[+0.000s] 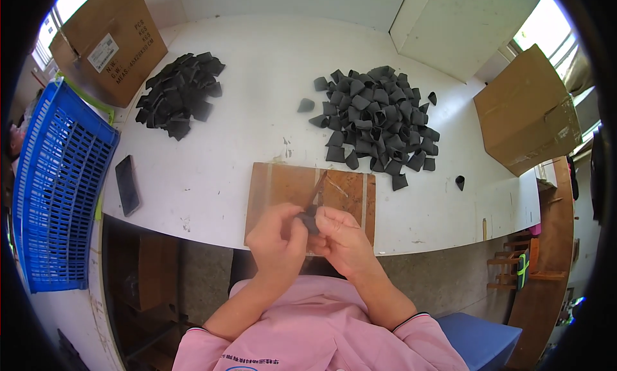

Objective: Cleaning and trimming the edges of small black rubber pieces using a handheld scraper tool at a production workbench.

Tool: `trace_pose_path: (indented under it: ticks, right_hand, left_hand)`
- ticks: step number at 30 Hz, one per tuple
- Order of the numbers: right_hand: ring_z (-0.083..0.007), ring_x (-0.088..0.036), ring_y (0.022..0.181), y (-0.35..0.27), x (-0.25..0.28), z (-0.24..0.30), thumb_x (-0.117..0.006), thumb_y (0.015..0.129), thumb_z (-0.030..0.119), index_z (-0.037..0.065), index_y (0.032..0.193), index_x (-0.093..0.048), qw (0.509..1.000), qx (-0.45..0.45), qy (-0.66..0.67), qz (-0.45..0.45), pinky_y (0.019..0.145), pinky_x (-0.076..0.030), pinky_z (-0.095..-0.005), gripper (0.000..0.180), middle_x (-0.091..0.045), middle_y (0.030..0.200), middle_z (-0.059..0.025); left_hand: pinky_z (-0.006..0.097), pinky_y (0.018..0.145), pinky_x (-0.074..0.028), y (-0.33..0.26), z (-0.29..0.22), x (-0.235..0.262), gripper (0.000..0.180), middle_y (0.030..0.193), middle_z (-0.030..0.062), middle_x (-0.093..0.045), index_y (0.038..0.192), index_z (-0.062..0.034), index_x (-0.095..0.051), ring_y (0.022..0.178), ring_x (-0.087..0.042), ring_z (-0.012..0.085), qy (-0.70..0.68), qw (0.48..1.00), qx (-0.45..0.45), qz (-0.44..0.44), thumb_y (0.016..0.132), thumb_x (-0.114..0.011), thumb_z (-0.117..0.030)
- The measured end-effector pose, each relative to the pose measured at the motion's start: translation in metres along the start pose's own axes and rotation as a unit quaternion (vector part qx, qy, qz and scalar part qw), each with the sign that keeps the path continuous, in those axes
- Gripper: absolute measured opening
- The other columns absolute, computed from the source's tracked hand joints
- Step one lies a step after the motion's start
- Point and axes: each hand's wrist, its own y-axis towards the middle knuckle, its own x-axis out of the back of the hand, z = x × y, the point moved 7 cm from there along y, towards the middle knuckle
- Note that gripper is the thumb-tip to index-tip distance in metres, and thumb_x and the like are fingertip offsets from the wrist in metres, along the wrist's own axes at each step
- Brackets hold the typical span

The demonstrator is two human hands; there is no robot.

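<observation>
My left hand (277, 235) and my right hand (346, 240) meet above the near edge of a brown wooden board (277, 183). Between their fingertips they pinch a small dark grey piece (310, 224) of soft-looking sheet material; fingers partly cover it. Just beyond it a thin brown stick-like thing (319, 187) slants over the board, its near end hidden by the piece. Farther off to the right lies a heap of dark grey folded, cone-like pieces (376, 117). A smaller heap of flatter dark pieces (177, 96) is at the far left.
On the white table (257, 114), a black phone (127, 186) lies near the left edge. A blue plastic basket (64, 178) and a cardboard box (109, 46) stand at left. Another cardboard box (528, 114) is at right. A blue stool (479, 339) stands below the table's edge.
</observation>
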Motion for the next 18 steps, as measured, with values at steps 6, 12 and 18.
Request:
trace_pose_path:
  ticks: [6, 12, 18]
  right_hand:
    - [-0.0035, -0.034, 0.055, 0.004, -0.051, 0.082, -0.05, 0.088, 0.025, 0.006, 0.071, -0.049, 0.939, 0.15, -0.308, 0.024, 0.048, -0.028, -0.0193, 0.026, -0.041, 0.063, 0.0056]
    - [-0.0028, -0.032, 0.053, 0.033, -0.027, 0.072, -0.049, 0.089, 0.023, 0.007, 0.071, -0.05, 0.966, 0.095, -0.232, 0.068, 0.046, -0.025, -0.018, 0.025, -0.042, 0.061, 0.0063]
    - [-0.0104, -0.048, 0.055, 0.01, -0.029, 0.094, -0.055, 0.084, 0.013, 0.0, 0.082, -0.052, 0.807, 0.321, -0.488, -0.089, 0.049, -0.038, -0.0229, 0.013, -0.05, 0.067, -0.0029]
  left_hand:
    - [0.018, 0.033, -0.024, 0.036, -0.027, -0.02, 0.017, 0.068, 0.0035, -0.055, 0.095, -0.003, -0.051, 0.036, -0.03, 0.0028, -0.632, 0.691, 0.282, 0.21, 0.079, -0.051, 0.002]
    - [0.018, 0.033, -0.024, 0.042, -0.009, -0.031, 0.013, 0.072, 0.0055, -0.054, 0.095, -0.002, -0.05, 0.035, -0.03, 0.0032, -0.597, 0.706, 0.324, 0.199, 0.082, -0.048, 0.0]
    - [0.023, 0.06, -0.046, 0.055, -0.032, -0.005, 0.028, 0.083, 0.0059, -0.057, 0.107, 0.0016, -0.05, 0.072, -0.055, 0.0131, -0.214, 0.976, -0.018, 0.039, 0.079, -0.051, 0.003]
